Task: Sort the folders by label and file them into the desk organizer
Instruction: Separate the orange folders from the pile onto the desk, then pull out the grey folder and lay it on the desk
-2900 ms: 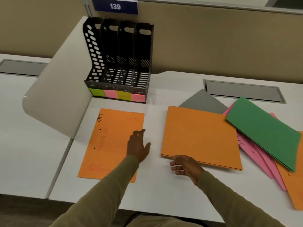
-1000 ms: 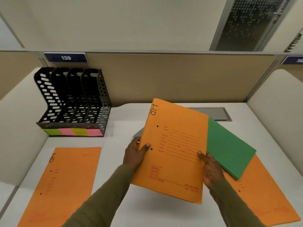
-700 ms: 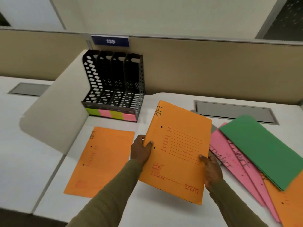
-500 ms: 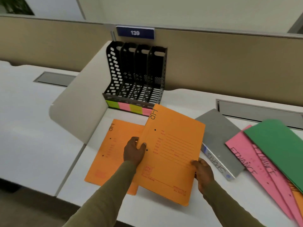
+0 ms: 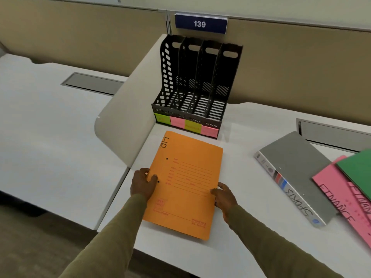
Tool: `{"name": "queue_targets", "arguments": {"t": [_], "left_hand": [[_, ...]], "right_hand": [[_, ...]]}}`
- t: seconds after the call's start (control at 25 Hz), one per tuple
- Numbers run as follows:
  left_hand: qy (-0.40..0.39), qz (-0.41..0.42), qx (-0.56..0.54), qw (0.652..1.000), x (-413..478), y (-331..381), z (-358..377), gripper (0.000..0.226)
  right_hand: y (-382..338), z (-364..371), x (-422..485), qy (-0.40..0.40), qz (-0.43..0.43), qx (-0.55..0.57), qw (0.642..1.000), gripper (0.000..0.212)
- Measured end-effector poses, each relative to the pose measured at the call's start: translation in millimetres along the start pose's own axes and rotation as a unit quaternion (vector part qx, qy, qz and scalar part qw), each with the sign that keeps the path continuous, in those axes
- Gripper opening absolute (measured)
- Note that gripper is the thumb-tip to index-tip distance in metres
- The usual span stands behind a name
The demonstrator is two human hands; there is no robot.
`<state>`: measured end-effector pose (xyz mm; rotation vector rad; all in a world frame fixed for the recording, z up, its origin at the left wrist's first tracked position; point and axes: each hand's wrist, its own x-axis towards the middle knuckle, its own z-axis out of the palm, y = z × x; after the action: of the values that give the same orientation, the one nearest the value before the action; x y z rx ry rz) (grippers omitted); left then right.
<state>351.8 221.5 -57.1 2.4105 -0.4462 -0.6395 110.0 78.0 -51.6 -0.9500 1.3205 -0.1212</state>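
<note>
Orange folder (image 5: 186, 183) marked "HR" in black at top corner, red printed form lines, lying on white desk (image 5: 241, 197) before black organizer (image 5: 197, 87); left hand (image 5: 142, 183) and right hand (image 5: 223, 195) pinch its side edges

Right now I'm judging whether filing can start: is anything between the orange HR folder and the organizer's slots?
Nothing visible. The orange HR folder, gripped by the left hand and right hand, lies just in front of the black organizer; only bare desk separates them, and all four slots look empty.
</note>
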Motion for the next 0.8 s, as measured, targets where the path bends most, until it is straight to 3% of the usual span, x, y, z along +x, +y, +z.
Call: {"name": "queue_targets", "arguments": {"t": [0.12, 0.2, 0.56, 0.8], "left_hand": [[-0.011, -0.012, 0.090, 0.996, 10, -8, 4, 0.057], [-0.023, -0.014, 0.119, 0.992, 11, -9, 9, 0.063], [0.024, 0.082, 0.183, 0.979, -15, 24, 37, 0.069], [-0.047, 0.169, 0.177, 0.968, -48, 80, 91, 0.065]], "right_hand": [[0, 7, 0, 0.037, 0.005, -0.129, 0.991, 0.066], [2, 8, 0, 0.045, 0.004, -0.152, 0.987, 0.068], [-2, -7, -18, 0.012, -0.003, -0.130, 0.991, 0.066], [8, -85, -37, 0.052, -0.015, -0.094, 0.994, 0.057]]}}
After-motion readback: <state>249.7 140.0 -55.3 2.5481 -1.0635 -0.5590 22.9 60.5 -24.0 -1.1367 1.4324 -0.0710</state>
